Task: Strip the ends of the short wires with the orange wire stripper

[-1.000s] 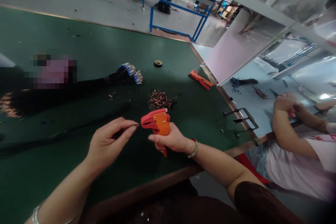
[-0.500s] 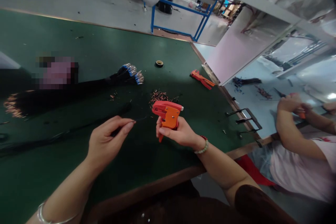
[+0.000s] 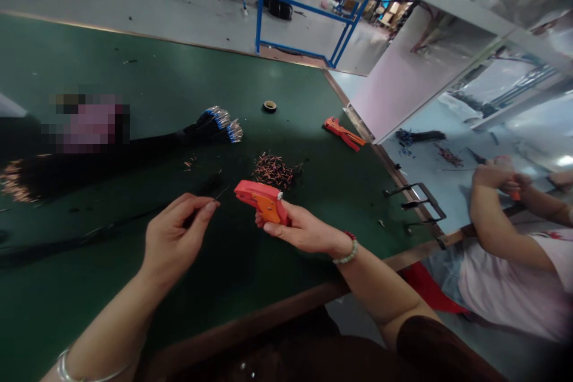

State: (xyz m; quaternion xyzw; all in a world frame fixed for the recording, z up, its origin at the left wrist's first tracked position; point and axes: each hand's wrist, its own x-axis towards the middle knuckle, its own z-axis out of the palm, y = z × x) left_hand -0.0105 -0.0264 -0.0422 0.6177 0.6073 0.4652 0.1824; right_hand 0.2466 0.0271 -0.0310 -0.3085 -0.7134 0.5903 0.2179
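Note:
My left hand (image 3: 179, 230) pinches a thin dark wire (image 3: 222, 192) between thumb and fingertips, its free end pointing up and right. To the right, my right hand (image 3: 298, 228) is wrapped round a red and orange wire stripper (image 3: 264, 200), whose head points left toward the wire without touching it. Just beyond the tool lies a heap of short copper-tipped scraps (image 3: 274, 171). A thick bundle of black wires (image 3: 156, 146) stretches across the left, with silvery and blue ends at the right and copper ends at the left.
A roll of black tape (image 3: 269, 107) and a second red and orange stripper (image 3: 344, 133) lie on the green table (image 3: 192, 65). A black metal bracket (image 3: 421, 206) is at the right edge. At the far right, another person's hands (image 3: 496, 176) hold an orange tool.
My right hand has moved the stripper left and tilted it, closer to the wire. My left hand has shifted slightly left and up with the wire, and more of the scrap heap shows.

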